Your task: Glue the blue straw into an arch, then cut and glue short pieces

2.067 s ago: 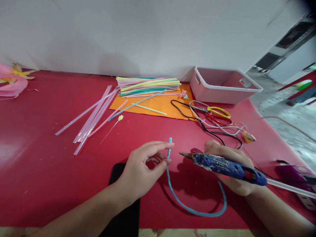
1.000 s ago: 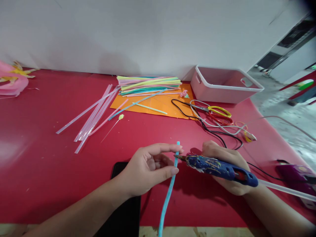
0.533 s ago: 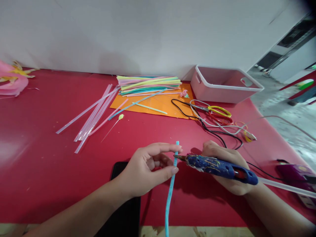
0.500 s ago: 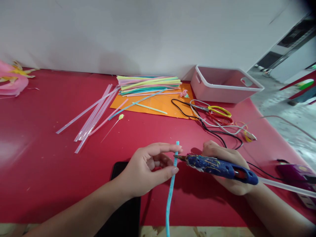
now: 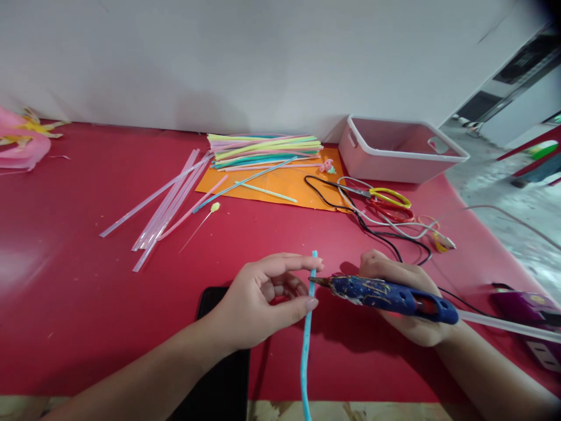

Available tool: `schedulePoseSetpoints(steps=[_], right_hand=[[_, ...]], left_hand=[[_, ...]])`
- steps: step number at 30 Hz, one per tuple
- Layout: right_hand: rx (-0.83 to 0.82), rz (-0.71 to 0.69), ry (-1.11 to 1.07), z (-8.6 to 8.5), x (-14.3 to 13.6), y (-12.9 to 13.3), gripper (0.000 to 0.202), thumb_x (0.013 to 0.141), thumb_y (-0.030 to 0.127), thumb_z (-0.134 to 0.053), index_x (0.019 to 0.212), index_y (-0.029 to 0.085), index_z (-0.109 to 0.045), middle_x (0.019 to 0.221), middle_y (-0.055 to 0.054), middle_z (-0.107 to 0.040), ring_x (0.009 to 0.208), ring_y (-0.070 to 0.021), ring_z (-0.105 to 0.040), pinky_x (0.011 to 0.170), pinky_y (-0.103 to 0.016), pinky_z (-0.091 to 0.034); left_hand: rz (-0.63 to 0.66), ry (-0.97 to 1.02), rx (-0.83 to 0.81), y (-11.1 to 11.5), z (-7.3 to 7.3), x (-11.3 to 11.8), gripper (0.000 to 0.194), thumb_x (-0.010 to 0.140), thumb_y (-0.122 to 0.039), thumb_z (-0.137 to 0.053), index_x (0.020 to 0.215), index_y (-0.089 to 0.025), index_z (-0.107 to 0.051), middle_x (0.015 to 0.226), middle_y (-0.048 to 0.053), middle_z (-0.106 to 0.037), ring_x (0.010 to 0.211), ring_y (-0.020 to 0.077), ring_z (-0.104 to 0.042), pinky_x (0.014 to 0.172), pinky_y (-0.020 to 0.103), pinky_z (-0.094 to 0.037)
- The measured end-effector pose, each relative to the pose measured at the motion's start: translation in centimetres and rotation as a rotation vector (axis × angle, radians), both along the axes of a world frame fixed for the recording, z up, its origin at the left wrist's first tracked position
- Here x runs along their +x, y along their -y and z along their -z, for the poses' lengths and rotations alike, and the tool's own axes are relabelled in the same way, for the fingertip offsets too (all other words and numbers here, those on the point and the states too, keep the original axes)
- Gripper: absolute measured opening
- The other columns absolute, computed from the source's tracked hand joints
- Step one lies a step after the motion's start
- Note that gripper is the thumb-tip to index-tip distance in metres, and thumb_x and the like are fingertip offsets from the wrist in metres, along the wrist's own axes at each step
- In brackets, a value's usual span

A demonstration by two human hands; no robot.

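Note:
Between the thumb and fingers of my left hand is a light-blue pipe cleaner, its short top end standing above my fingers and its long end hanging down past the table's front edge. My right hand is wrapped round a blue hot glue gun smeared with dried glue. The gun's metal nozzle points left and meets the pipe cleaner between my left thumb and forefinger. A clear glue stick sticks out of the gun's rear.
On the red table lie glue sticks, pipe cleaners on orange paper, scissors and tangled cables. A pink bin stands behind. A black flat object lies under my left forearm; a purple power strip is at right.
The pipe cleaner's hanging lower end has swung slightly to the right. Both hands and the glue gun stay almost where they were.

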State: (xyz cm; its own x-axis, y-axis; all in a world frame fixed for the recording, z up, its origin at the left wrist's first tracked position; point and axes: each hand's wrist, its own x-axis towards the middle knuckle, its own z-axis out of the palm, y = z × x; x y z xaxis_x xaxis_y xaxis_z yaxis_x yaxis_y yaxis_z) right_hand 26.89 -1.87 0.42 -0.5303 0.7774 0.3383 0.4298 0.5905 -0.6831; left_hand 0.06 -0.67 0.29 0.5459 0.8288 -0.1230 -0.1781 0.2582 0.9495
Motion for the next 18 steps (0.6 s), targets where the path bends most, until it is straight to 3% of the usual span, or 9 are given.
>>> schedulePoseSetpoints(steps=[18], right_hand=[[-0.012,0.006,-0.033,-0.01,-0.2,0.03,0.028,0.096,0.044,-0.049,0.086,0.02,-0.059,0.067,-0.005,-0.059,0.06,-0.0176,-0.049,0.053,-0.033,-0.041]], left_hand=[[-0.003,0.058,-0.03,-0.12,0.23,0.1,0.045,0.076,-0.009,-0.08,0.118,-0.018,-0.071,0.09,0.001,-0.067,0.079,0.0048,-0.063,0.076,0.013,-0.055]])
